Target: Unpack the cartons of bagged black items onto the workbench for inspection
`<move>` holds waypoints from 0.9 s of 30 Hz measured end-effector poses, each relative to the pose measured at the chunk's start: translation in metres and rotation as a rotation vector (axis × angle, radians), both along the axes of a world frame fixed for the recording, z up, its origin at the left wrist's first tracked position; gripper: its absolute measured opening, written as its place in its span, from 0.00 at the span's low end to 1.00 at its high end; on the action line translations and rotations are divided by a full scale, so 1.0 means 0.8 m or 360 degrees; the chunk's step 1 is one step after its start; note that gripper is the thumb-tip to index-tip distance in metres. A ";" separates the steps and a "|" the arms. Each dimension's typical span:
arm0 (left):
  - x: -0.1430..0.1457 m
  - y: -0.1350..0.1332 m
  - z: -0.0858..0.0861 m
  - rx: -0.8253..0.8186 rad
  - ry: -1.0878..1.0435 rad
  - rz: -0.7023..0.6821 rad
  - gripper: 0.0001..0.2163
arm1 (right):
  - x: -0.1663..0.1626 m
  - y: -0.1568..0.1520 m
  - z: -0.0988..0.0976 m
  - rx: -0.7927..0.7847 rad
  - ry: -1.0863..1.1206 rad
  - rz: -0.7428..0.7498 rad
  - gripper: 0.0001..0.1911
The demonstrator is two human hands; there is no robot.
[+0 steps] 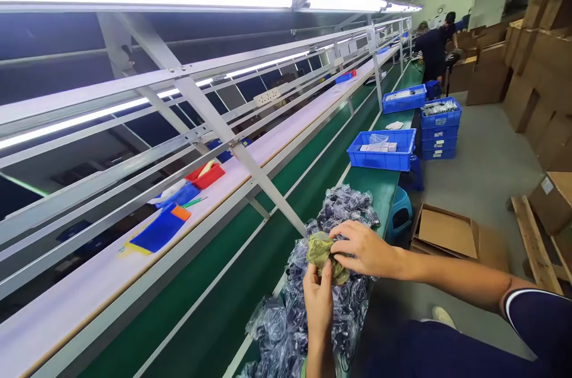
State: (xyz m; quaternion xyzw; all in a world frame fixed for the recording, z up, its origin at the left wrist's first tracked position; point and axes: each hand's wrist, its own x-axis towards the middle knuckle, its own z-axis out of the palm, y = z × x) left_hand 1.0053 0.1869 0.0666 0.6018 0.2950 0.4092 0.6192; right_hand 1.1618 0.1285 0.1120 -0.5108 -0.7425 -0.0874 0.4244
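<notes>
A crumpled yellow-green piece, cloth-like and soft [319, 248], is pinched between my two hands above the bench; its exact kind I cannot make out. My left hand [319, 300] grips it from below, with thumb and fingers pressed together. From the right, my right hand [364, 248] closes its fingertips on the upper side, and part of the piece is hidden behind them. Under and around both hands lies a long heap of dark items in clear plastic bags [292, 321], spread along the green bench [379, 184].
Further along the bench stand blue bins [379, 158], with more stacked on the floor [440, 145]. At left runs a pale shelf [268, 154] with a red tray [206, 174]; a slanted metal post [268, 190] comes down near the heap. An open carton [447, 230] lies at right. A co-worker [433, 47] bends far off.
</notes>
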 end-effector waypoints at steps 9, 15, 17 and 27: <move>-0.105 0.107 -0.128 -0.0052 0.0984 0.0807 0.19 | 0.002 0.008 -0.034 -0.0516 0.0410 0.0378 0.07; -0.118 0.055 -0.100 0.0018 0.1040 0.0508 0.23 | -0.010 0.003 -0.065 -0.0895 -0.0022 0.0581 0.09; -0.099 0.013 -0.068 0.0187 0.0681 -0.0124 0.22 | -0.023 0.011 -0.069 -0.0884 -0.0062 0.0578 0.09; -0.081 -0.020 -0.048 0.0268 0.0761 0.0425 0.06 | -0.046 0.025 -0.035 -0.1350 0.0671 0.1374 0.17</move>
